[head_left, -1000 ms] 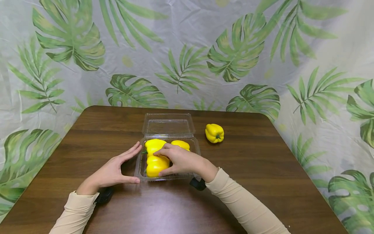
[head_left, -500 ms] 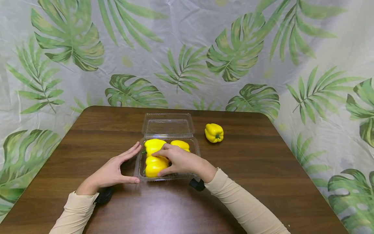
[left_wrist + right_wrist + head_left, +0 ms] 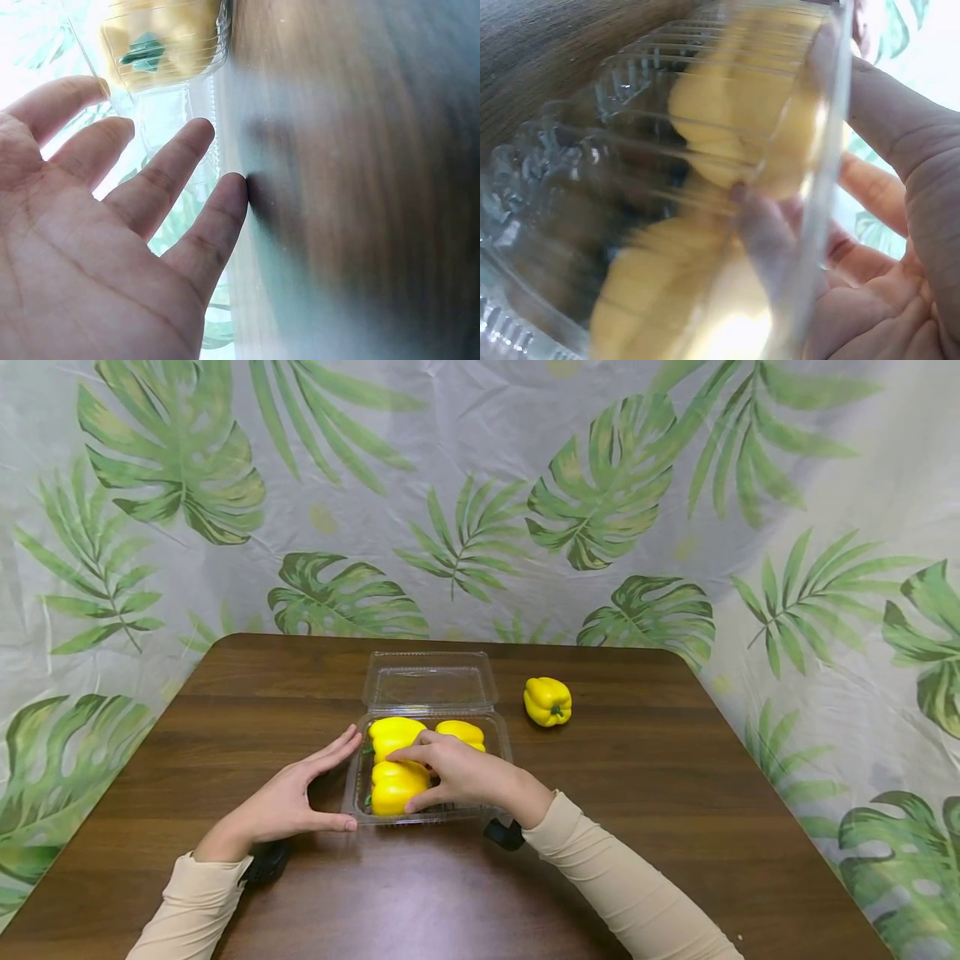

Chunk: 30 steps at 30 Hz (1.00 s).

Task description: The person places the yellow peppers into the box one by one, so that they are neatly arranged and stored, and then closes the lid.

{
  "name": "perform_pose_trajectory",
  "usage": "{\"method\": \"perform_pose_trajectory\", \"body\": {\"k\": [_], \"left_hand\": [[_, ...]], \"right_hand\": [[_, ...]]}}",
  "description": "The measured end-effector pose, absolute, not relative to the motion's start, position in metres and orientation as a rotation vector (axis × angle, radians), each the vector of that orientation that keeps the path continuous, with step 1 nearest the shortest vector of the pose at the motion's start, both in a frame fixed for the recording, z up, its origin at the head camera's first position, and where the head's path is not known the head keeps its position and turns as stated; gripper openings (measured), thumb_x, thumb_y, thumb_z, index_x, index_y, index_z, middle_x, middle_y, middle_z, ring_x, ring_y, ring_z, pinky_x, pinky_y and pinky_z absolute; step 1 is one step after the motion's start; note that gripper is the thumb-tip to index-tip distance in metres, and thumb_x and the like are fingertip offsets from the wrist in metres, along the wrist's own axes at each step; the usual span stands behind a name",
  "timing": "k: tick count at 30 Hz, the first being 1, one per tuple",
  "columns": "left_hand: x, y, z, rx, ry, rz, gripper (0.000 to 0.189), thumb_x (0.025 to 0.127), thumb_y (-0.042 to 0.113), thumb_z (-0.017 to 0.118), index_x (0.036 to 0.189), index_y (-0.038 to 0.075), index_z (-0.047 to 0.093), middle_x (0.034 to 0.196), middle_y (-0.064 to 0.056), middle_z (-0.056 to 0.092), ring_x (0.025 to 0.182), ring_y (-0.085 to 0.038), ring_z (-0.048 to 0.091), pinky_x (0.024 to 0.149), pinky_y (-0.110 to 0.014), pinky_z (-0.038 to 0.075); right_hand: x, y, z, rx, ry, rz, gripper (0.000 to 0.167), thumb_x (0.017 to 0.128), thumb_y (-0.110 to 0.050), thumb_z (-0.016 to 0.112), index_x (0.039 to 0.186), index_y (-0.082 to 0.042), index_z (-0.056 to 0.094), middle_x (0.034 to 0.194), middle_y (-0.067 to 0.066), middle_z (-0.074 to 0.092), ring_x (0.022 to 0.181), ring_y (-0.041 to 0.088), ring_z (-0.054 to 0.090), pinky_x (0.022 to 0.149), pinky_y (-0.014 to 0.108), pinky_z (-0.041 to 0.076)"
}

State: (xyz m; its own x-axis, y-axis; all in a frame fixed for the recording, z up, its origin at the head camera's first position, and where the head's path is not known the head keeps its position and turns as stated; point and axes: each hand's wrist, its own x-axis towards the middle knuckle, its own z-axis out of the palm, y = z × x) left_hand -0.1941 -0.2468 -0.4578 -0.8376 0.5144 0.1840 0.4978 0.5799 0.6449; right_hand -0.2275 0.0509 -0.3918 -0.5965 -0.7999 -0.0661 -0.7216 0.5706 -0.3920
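Clear container [image 3: 498, 735]: just below mid-frame, hinged open
Front-left pepper [image 3: 394, 792]: yellow, inside, on side, stem left, pinched
Back-left pepper [image 3: 393, 737]: yellow, inside, stem left
Back-right pepper [image 3: 462, 732]: yellow, inside, partly hidden
Loose pepper [image 3: 547, 702]: yellow, outside, right of centre

Head view: fairly even light, mostly sharp. Milky glare patch on the near middle of the dark brown wood-grain tabletop [image 3: 675, 810]; soft shadow under the lone yellow bell pepper [image 3: 547, 702]. White leaf-print fabric backdrop [image 3: 480, 485] goes paler at upper right. Left wrist: top left blown out, tabletop smeared and hazy, colours washed. Right wrist: clear plastic hinged-lid container [image 3: 547, 165] blurry with streaky reflections, clipped hot spot bottom centre, upper right overexposed.
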Motion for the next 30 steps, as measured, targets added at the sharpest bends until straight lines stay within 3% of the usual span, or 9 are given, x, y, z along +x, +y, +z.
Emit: {"method": "perform_pose_trajectory", "body": {"k": [11, 15, 22, 30], "left_hand": [[-0.194, -0.247, -0.458, 0.912, 2.801, 1.093, 0.113, 0.080, 0.045, 0.095, 0.170, 0.019, 0.033, 0.180, -0.009, 0.024, 0.157, -0.046, 0.039, 0.117, -0.068, 0.038], [-0.194, -0.247, -0.457, 0.920, 2.795, 1.096, 0.113, 0.079, 0.045, 0.095, 0.170, 0.019, 0.034, 0.180, -0.009, 0.024, 0.157, -0.045, 0.038, 0.117, -0.068, 0.038], [-0.195, -0.248, -0.457, 0.919, 2.799, 1.086, 0.113, 0.079, 0.045, 0.096, 0.170, 0.019, 0.034, 0.180, -0.009, 0.025, 0.158, -0.044, 0.038, 0.121, -0.055, 0.038], [-0.195, -0.247, -0.458, 0.936, 2.806, 1.082, 0.114, 0.078, 0.045, 0.096, 0.170, 0.017, 0.034, 0.179, -0.011, 0.025, 0.157, -0.045, 0.039, 0.117, -0.068, 0.038]], "right_hand": [[-0.228, 0.054, -0.392, -1.256, 2.559, -0.492, 0.073, 0.093, -0.040, 0.085, 0.154, -0.012, 0.058, 0.130, 0.007, 0.064, 0.103, 0.016, 0.053, 0.089, 0.025, 0.047], [-0.229, 0.058, -0.387, -1.267, 2.542, -0.539, 0.068, 0.095, -0.036, 0.084, 0.153, -0.009, 0.059, 0.129, 0.008, 0.063, 0.109, 0.019, 0.060, 0.094, 0.025, 0.052], [-0.239, 0.075, -0.371, -1.292, 2.538, -0.698, 0.054, 0.098, -0.026, 0.081, 0.146, -0.006, 0.064, 0.132, 0.015, 0.064, 0.119, 0.029, 0.068, 0.104, 0.038, 0.059], [-0.257, 0.107, -0.351, -1.228, 2.652, -0.770, 0.048, 0.100, -0.024, 0.079, 0.144, -0.010, 0.066, 0.133, 0.011, 0.065, 0.122, 0.030, 0.066, 0.103, 0.043, 0.060]]}}
